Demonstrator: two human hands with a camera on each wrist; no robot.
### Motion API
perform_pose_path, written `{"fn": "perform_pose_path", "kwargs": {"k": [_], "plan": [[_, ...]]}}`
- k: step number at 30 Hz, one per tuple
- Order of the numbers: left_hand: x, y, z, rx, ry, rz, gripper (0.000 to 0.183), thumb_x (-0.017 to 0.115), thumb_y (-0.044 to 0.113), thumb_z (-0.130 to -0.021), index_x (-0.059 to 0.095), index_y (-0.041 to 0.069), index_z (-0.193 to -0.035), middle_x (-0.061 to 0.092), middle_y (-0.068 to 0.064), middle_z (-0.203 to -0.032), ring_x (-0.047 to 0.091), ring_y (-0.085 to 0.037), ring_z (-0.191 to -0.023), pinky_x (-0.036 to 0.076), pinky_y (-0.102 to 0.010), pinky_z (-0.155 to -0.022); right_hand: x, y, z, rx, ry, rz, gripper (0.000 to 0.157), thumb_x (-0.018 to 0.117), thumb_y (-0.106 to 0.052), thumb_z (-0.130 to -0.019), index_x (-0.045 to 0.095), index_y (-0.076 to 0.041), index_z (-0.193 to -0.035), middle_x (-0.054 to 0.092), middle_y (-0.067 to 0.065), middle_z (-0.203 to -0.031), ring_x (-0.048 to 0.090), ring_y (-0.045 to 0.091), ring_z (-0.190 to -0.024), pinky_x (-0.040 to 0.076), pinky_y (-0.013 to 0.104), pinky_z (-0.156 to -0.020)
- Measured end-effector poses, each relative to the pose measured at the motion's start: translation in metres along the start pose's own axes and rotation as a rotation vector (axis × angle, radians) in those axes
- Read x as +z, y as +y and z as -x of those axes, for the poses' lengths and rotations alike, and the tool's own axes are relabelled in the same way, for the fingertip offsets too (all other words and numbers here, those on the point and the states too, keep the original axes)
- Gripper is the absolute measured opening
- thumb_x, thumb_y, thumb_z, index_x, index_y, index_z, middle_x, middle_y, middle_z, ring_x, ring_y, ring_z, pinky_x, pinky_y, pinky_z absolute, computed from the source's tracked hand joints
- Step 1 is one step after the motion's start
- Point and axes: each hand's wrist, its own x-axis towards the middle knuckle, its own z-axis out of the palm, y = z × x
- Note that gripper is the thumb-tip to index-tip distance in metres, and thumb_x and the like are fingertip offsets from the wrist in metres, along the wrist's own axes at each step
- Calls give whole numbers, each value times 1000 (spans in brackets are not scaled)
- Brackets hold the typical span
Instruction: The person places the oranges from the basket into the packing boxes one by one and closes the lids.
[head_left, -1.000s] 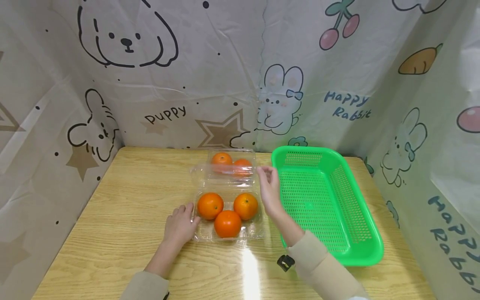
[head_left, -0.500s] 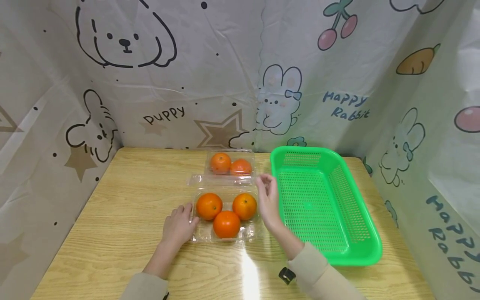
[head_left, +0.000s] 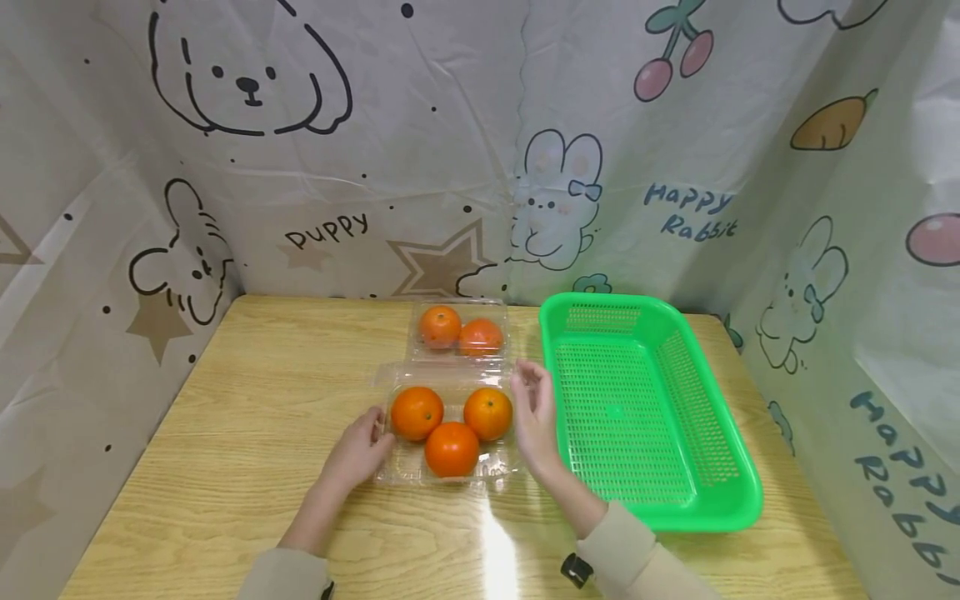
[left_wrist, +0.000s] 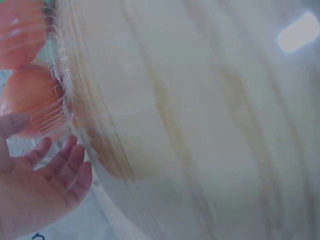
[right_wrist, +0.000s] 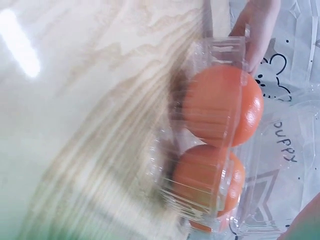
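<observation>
Three oranges sit in a clear plastic fruit box (head_left: 405,477): one at the back left (head_left: 417,413), an orange at the back right (head_left: 487,414) and an orange in front (head_left: 452,449). My right hand (head_left: 536,417) holds the box's clear lid (head_left: 450,372) by its right side, fingers curled. In the right wrist view only a blurred edge of this hand shows. Close against the box's left wall is my left hand (head_left: 356,450); the left wrist view shows its fingers (left_wrist: 65,162) loosely bent and spread from the thumb. Two further oranges (head_left: 459,332) appear behind clear plastic at the back.
A green plastic basket (head_left: 723,508) with perforated sides stands right of the fruit box, close to my right forearm. The wooden table (head_left: 247,425) ends against a printed cloth backdrop (head_left: 315,167) at the rear, with more cloth on both sides.
My right hand has come down and toward me, and the lid's clear edge has moved down with it to the back of the oranges. My left hand has barely shifted.
</observation>
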Motion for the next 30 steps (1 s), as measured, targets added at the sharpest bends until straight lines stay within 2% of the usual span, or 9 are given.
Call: {"fn": "perform_pose_path", "kwargs": {"k": [3, 5, 8, 12, 14, 17, 21, 25, 30], "plan": [[-3, 1, 1, -3, -7, 97, 29, 55, 11, -84, 48, -2, -108, 51, -8, -84, 49, -19, -74, 41, -31, -65, 0, 3, 4, -22, -6, -2, 33, 45, -14, -95, 41, 2, -123, 48, 11, -126, 45, 21, -106, 38, 25, -89], [-6, 4, 2, -20, -7, 140, 29, 56, 11, -84, 47, -2, -109, 51, -10, -88, 50, -21, -79, 41, -32, -67, -1, 6, 5, -34, -13, -14, 33, 44, -13, -95, 40, 3, -123, 47, 12, -128, 44, 25, -111, 37, 23, -91], [-11, 7, 3, -42, 15, 198, 37, 54, 13, -87, 43, -3, -118, 51, -18, -105, 51, -28, -91, 44, -38, -77, -2, 8, 8, -55, -23, -41, 33, 44, -12, -95, 39, 5, -123, 45, 14, -130, 41, 32, -119, 35, 22, -95], [-20, 11, 4, -32, 84, 280, 48, 48, 14, -90, 33, -3, -132, 37, -23, -131, 40, -37, -114, 38, -50, -91, -3, 10, 10, -70, -24, -47, 33, 44, -11, -94, 39, 6, -123, 45, 16, -128, 42, 31, -118, 37, 21, -93], [-26, 15, 6, -18, 126, 337, 49, 44, 14, -92, 29, -2, -136, 32, -22, -137, 34, -39, -122, 34, -54, -95, -4, 11, 11, -74, -24, -48, 34, 45, -10, -94, 39, 6, -123, 44, 19, -128, 42, 29, -116, 38, 20, -92], [-32, 21, 10, 25, 186, 412, 44, 35, 14, -96, 30, 1, -138, 31, -19, -140, 31, -38, -127, 29, -55, -98, -4, 13, 13, -83, -30, -72, 34, 44, -8, -94, 37, 7, -123, 41, 24, -130, 40, 34, -119, 37, 20, -94], [-35, 32, 15, 111, 244, 456, 40, 27, 17, -99, 34, 1, -136, 37, -19, -138, 33, -35, -127, 25, -53, -102, -4, 16, 14, -99, -38, -107, 34, 43, -4, -94, 36, 9, -124, 38, 28, -131, 36, 40, -122, 34, 19, -98], [-35, 43, 19, 188, 288, 496, 40, 26, 14, -99, 39, -5, -132, 43, -24, -131, 37, -36, -123, 26, -50, -102, -4, 16, 16, -101, -37, -112, 34, 43, -4, -93, 36, 10, -124, 38, 28, -131, 37, 36, -123, 32, 21, -100], [-31, 53, 23, 209, 300, 485, 40, 31, 15, -99, 41, -8, -130, 44, -26, -131, 39, -38, -123, 28, -51, -101, -4, 17, 19, -89, -38, -101, 34, 44, -5, -93, 37, 8, -124, 39, 24, -132, 37, 31, -125, 31, 22, -102]]}}
